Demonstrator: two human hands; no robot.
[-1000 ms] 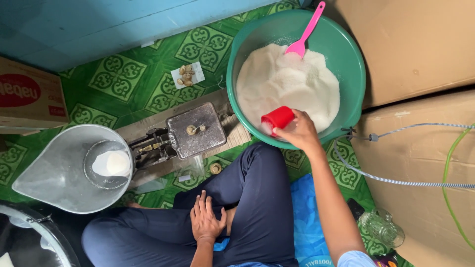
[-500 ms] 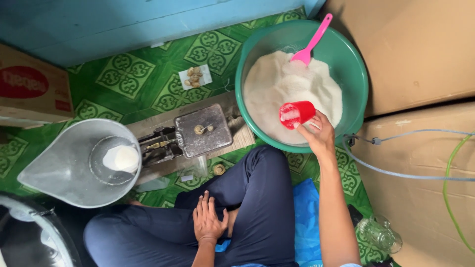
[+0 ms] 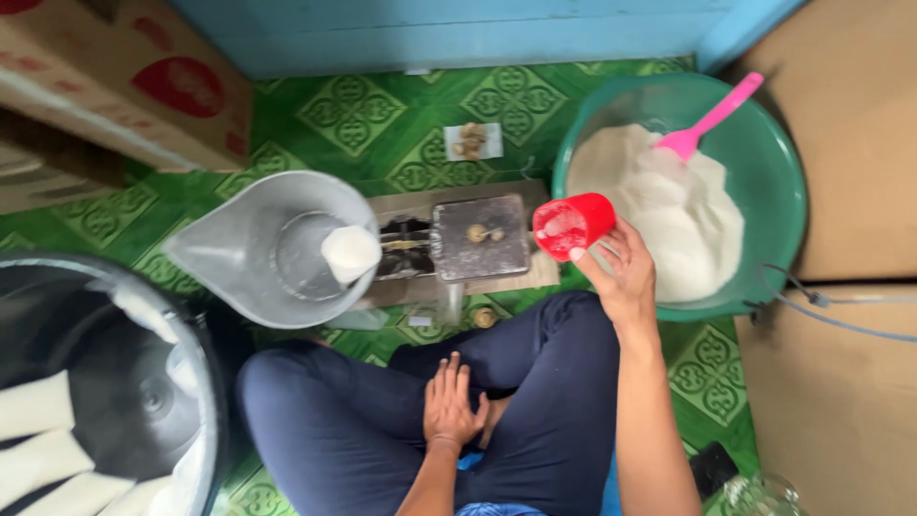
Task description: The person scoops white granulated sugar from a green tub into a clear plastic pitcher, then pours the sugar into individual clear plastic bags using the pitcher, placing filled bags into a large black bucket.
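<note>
Head view, looking down on a cross-legged lap over green patterned floor (image 3: 315, 115). Biggest item at far right: green basin (image 3: 783, 191), heaped with white flour-like powder (image 3: 669, 220), pink spatula (image 3: 712, 119) stuck in the heap. Compared with a second ago, red cup (image 3: 571, 225) now lifted clear of the powder and carried left past the basin's rim, hanging just beside the small metal press (image 3: 479, 237) on its board. Means scooping done, load on the move. Left of the press, grey funnel-shaped hopper (image 3: 272, 250), a white lump in its mouth. Black tub (image 3: 105, 382) at lower left, pale strips inside. Right hand (image 3: 621, 272) clamped around the cup from below, cup tipped sideways, mouth facing left, white powder dusting the inside. Left hand (image 3: 449, 406) flat and idle on the lap, holding nothing.
</note>
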